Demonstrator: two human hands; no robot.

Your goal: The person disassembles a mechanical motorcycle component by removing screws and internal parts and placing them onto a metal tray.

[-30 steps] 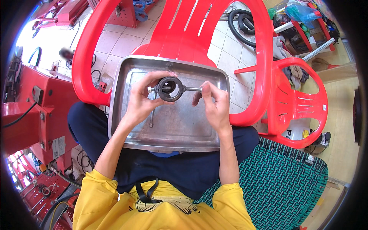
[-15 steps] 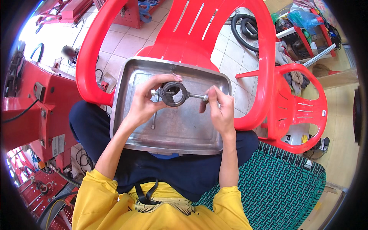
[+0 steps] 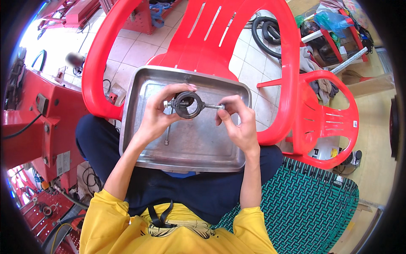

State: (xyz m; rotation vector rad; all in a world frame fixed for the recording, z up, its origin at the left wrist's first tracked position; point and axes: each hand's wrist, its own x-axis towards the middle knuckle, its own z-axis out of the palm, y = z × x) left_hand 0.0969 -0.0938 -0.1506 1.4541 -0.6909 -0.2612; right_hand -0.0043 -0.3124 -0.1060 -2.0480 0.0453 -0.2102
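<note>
A dark metal ring clamp (image 3: 199, 106) is held above a shallow metal tray (image 3: 207, 148), its round opening facing up. My left hand (image 3: 157, 114) grips the ring's left side, with fingers over the top and thumb below. From the right side of the ring a long bolt (image 3: 210, 105) sticks out. The thumb and forefinger of my right hand (image 3: 241, 122) are closed at its tip, around the nut end. Below my left hand a thin metal rod (image 3: 167, 134) with a thicker lower end hangs down over the tray; its upper part is hidden behind the fingers.
The tray rests against my lap and a red plastic chair (image 3: 198, 51). Another red chair (image 3: 311, 122) stands to the right, beside a green woven seat (image 3: 308, 203). Red machinery (image 3: 59, 122) is close on the left. A black hose (image 3: 264, 38) lies on the tiles.
My right fingers have shifted their grip at the bolt's end, with the forefinger now over the tip and thumb beneath. The clamp and both hands sit slightly further left.
</note>
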